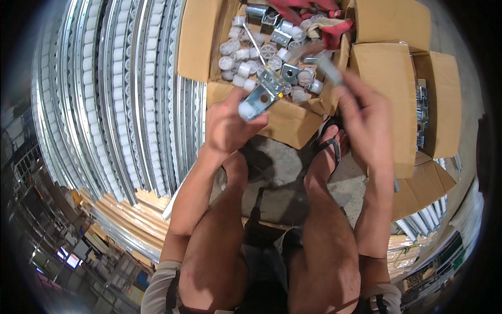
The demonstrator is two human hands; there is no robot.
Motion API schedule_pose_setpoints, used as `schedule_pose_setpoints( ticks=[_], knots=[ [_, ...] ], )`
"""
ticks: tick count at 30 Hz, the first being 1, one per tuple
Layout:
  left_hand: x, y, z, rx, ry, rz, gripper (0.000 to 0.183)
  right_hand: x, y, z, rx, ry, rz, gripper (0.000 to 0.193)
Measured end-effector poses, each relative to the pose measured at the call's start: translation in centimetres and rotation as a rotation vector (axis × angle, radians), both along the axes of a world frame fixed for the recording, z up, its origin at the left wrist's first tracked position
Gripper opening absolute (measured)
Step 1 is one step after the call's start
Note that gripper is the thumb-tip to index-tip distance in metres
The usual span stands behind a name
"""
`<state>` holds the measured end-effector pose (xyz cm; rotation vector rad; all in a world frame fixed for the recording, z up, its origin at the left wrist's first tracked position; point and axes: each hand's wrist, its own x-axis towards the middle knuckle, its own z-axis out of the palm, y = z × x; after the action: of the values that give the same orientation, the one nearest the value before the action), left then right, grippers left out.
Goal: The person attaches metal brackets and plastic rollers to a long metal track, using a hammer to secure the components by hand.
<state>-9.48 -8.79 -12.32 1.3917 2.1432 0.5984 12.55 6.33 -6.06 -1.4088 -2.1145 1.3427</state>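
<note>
My left hand (230,123) is closed around a shiny metal bracket (264,99) with a round hole and a white roller at its lower end. A thin pale rod and small yellow parts show at the bracket's upper end. My right hand (368,118) grips a grey-shafted tool that looks like a hammer (329,70). Motion blurs it, and its head is hard to make out. Both hands are over the near side of an open cardboard box (285,123). Inside lie many white plastic rollers (243,68) and several metal brackets (291,73).
Red and cream work gloves (334,31) lie at the box's far right. Another open cardboard box (384,104) with metal parts stands to the right. Long metal rails with white rollers (123,78) are stacked at left. My legs and sandalled foot (329,146) are below the box.
</note>
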Motion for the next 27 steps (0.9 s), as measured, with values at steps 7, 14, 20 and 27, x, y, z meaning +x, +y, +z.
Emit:
schedule_pose_setpoints(
  ticks=[7,14,20,27],
  knots=[
    [0.7,0.0,0.7,0.022,0.003,0.025,0.045,-0.3,-0.8,-1.7,0.072,-0.125,0.32,0.033],
    [0.2,0.2,0.6,0.013,-0.014,0.044,0.047,0.9,0.0,-2.0,-0.101,0.137,-0.215,0.033],
    [0.1,0.5,0.6,0.024,-0.035,0.023,0.048,0.6,0.2,-3.7,-0.032,-0.018,-0.232,0.032],
    [0.5,1.1,0.8,0.074,-0.029,0.039,0.046,-3.3,0.5,-5.1,0.28,-0.559,0.167,0.014]
  ],
)
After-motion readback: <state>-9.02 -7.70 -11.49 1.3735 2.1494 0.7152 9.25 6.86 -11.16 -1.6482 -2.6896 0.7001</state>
